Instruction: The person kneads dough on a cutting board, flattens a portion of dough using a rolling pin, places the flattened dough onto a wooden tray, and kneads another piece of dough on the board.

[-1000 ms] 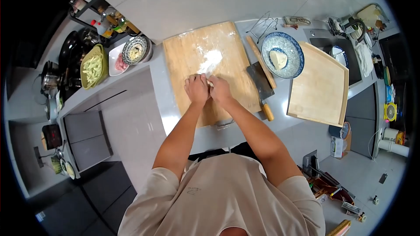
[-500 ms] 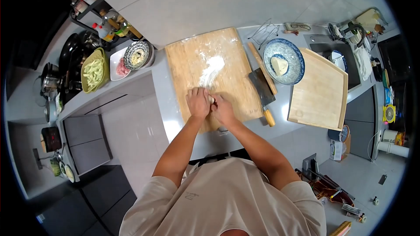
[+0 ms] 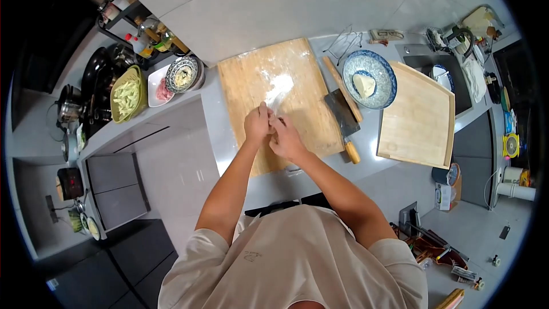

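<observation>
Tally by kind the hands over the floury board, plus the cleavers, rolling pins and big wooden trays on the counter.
Hands: 2 (left hand, right hand)
Cleaver: 1
Rolling pin: 1
Wooden tray: 1
Total: 5

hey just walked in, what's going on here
Someone's left hand and right hand are close together over the board; what is between them is too hidden to tell. Flour is spread just beyond. The cleaver and rolling pin lie at the right, and dough sits in the blue bowl.
</observation>
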`<state>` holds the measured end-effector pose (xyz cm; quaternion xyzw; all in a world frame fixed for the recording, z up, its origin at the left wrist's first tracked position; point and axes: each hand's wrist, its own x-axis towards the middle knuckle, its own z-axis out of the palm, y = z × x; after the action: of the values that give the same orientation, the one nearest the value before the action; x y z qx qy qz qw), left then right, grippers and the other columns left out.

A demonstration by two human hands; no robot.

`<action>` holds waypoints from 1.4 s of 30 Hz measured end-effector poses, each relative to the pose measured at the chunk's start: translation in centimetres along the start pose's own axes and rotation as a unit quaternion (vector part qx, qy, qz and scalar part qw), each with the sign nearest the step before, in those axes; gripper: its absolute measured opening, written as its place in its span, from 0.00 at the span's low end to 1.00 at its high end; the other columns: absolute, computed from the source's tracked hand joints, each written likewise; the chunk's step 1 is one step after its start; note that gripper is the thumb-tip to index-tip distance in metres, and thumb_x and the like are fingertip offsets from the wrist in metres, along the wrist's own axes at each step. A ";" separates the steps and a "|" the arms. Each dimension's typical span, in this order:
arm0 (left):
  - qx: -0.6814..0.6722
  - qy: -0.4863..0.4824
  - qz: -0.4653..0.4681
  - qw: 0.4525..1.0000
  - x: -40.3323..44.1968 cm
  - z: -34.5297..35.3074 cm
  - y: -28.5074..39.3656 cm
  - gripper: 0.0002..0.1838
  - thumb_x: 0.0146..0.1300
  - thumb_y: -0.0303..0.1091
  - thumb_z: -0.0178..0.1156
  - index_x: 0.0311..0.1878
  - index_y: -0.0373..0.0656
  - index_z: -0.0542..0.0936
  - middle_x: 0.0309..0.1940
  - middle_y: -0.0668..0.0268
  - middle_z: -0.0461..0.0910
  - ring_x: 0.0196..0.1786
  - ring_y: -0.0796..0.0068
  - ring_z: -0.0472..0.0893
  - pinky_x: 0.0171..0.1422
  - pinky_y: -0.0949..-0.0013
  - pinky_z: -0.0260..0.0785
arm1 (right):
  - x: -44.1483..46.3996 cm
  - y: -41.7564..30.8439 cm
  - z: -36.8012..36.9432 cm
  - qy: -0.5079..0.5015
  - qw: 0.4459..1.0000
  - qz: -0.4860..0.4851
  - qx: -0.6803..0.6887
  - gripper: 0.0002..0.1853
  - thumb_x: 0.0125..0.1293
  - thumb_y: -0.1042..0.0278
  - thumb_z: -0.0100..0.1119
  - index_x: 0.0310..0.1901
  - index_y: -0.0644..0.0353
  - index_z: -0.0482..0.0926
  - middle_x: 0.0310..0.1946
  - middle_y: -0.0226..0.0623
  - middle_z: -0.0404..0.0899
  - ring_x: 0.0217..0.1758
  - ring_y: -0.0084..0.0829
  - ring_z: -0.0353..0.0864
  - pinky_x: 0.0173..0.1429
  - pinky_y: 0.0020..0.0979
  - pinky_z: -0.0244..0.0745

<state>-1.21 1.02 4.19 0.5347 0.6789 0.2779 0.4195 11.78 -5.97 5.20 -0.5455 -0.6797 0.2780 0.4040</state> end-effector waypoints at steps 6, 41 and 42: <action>0.180 0.117 0.244 0.946 -2.5 1.7 -3.5 0.17 0.81 0.39 0.51 0.45 0.43 0.88 0.44 0.55 0.85 0.51 0.48 0.78 0.62 0.49 0.69 | -0.9 2.3 0.0 -0.078 0.984 0.150 0.047 0.22 0.63 0.77 0.68 0.60 0.58 0.79 0.48 0.53 0.82 0.51 0.56 0.84 0.55 0.48 0.82; 0.249 0.167 0.143 0.943 7.1 3.9 -1.0 0.17 0.80 0.45 0.53 0.47 0.49 0.88 0.43 0.62 0.89 0.50 0.53 0.81 0.59 0.53 0.72 | 7.8 5.8 1.6 -0.051 0.973 0.200 -0.100 0.11 0.67 0.71 0.63 0.50 0.60 0.82 0.47 0.57 0.83 0.51 0.59 0.84 0.54 0.51 0.80; 0.234 0.160 0.139 0.949 7.0 3.8 -0.5 0.17 0.80 0.45 0.53 0.47 0.49 0.88 0.43 0.62 0.89 0.49 0.52 0.82 0.57 0.53 0.73 | 8.0 6.0 1.4 -0.065 0.974 0.190 -0.107 0.10 0.68 0.71 0.62 0.49 0.60 0.81 0.47 0.57 0.82 0.51 0.59 0.84 0.54 0.50 0.80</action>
<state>1.31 7.35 -0.04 0.6554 0.7019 0.2490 0.1257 13.07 3.33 1.58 -0.6855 -0.6140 0.3101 0.2385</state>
